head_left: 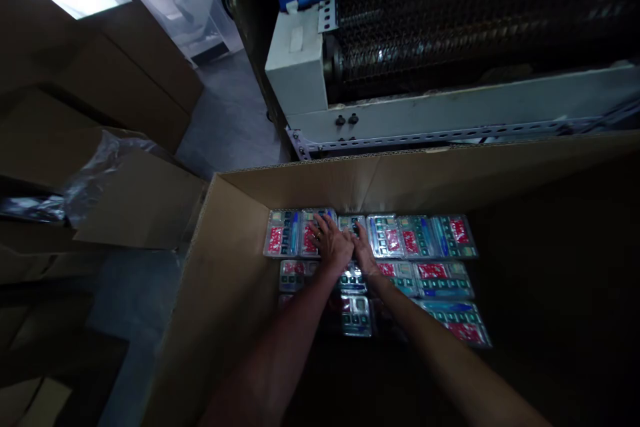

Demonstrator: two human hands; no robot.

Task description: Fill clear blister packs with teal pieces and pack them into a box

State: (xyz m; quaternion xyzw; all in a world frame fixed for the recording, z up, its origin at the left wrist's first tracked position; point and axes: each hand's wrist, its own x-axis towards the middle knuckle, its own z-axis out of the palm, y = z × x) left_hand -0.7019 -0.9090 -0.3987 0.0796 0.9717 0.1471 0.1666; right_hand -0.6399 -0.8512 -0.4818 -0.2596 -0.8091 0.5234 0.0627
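at six o'clock, the packs (385,237) are glossy clear plastic, smooth and catching light; the box (233,247) around them is matt corrugated cardboard. at one o'clock, the roller (410,50) is rough, ridged metal with glints. the film (83,192) at nine o'clock is crinkled, shiny clear plastic.

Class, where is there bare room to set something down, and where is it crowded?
Grey floor shows bare between the brown cartons and the machine. Inside the large box, the rows of see-through packs are crowded, with the left hand and right hand over them. Right of the packs is too dark to judge.
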